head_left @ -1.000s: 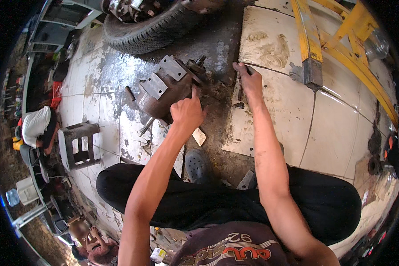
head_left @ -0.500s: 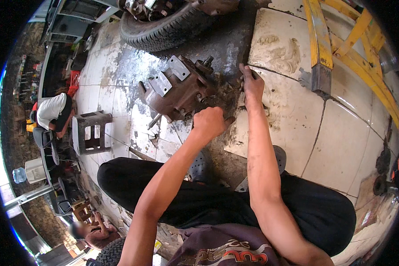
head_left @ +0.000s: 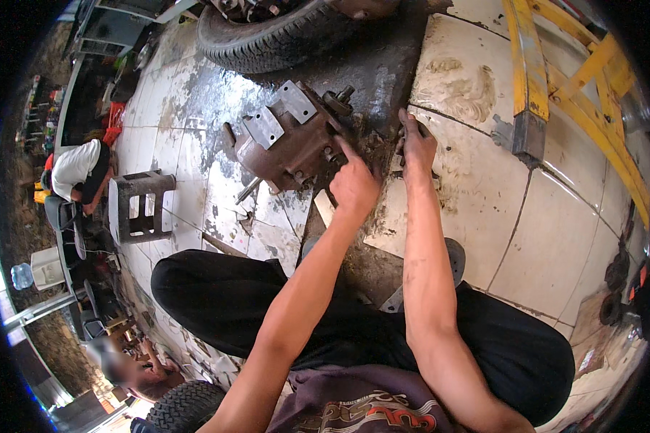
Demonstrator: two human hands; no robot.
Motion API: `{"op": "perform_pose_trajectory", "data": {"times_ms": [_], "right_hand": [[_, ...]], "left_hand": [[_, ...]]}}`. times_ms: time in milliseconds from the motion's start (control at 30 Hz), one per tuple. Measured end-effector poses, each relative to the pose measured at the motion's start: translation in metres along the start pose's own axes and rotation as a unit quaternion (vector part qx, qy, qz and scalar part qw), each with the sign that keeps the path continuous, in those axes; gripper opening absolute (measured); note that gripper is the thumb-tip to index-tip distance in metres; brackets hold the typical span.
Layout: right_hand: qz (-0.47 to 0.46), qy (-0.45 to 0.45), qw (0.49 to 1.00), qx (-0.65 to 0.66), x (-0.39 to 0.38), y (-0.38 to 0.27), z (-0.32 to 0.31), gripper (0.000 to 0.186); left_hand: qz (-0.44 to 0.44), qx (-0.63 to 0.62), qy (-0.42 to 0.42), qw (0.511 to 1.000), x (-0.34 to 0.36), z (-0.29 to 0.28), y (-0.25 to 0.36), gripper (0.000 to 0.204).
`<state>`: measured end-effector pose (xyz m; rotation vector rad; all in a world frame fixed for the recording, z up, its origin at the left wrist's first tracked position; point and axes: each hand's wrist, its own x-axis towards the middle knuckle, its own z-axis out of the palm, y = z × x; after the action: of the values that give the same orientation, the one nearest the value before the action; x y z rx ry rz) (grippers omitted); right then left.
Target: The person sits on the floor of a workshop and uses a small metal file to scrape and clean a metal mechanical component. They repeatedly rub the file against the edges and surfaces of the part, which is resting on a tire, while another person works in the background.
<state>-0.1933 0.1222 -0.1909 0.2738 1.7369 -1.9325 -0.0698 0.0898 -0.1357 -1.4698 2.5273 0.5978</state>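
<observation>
I am crouched on a wet, grimy tiled floor (head_left: pixel 556 238) with cracked pale tiles, my legs in black trousers (head_left: pixel 217 296) folded under me. At the top lies a big black rubber tyre (head_left: pixel 267 40), and to the right runs a yellow painted steel frame (head_left: pixel 534 79) with a rusty foot. In front of me sits the rusty brown cast-metal gearbox housing (head_left: pixel 282 148), tilted on the floor, with two grey flat plates on its upper face and short shafts sticking out of its ends. Off to the left stands a dark, dirty plastic stool (head_left: pixel 141 206), and beyond it another person in a white shirt (head_left: pixel 76 166) bends over. My left hand (head_left: pixel 354 184) is at the housing's near right end, forefinger stretched out and touching it, the other fingers curled in, gripping nothing. My right hand (head_left: pixel 415 144) rests just right of the housing in the dark oily patch, fingers folded around a small dark metal tool (head_left: pixel 404 155); what kind of tool I cannot tell.
</observation>
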Motion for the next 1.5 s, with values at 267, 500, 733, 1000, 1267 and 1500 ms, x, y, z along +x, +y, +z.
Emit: {"op": "perform_pose_trajectory", "data": {"times_ms": [267,500,733,1000,1267,1500], "right_hand": [[0.027,-0.011,1.0,-0.01,-0.007,0.004,0.004,0.032],[0.015,-0.02,0.998,-0.053,0.0,0.014,0.005,0.034],[-0.181,-0.081,0.965,-0.17,-0.001,0.029,0.011,0.039],[-0.172,-0.283,0.913,-0.237,-0.021,0.051,0.019,0.032],[-0.328,-0.18,0.858,-0.352,-0.064,0.046,0.054,0.026],[-0.316,-0.134,0.863,-0.371,-0.083,0.039,0.056,0.024]], "left_hand": [[-0.015,0.051,-0.034,0.998,0.014,0.01,-0.007,0.096],[0.018,0.047,-0.022,0.998,0.006,-0.022,-0.019,0.073],[0.125,0.124,-0.143,0.974,0.015,-0.031,-0.044,0.053],[0.149,0.141,0.042,0.978,0.006,-0.134,-0.09,0.044],[0.224,0.099,0.328,0.912,0.046,-0.146,-0.106,0.051],[0.13,0.101,0.312,0.936,0.085,-0.108,-0.138,0.086]]}}
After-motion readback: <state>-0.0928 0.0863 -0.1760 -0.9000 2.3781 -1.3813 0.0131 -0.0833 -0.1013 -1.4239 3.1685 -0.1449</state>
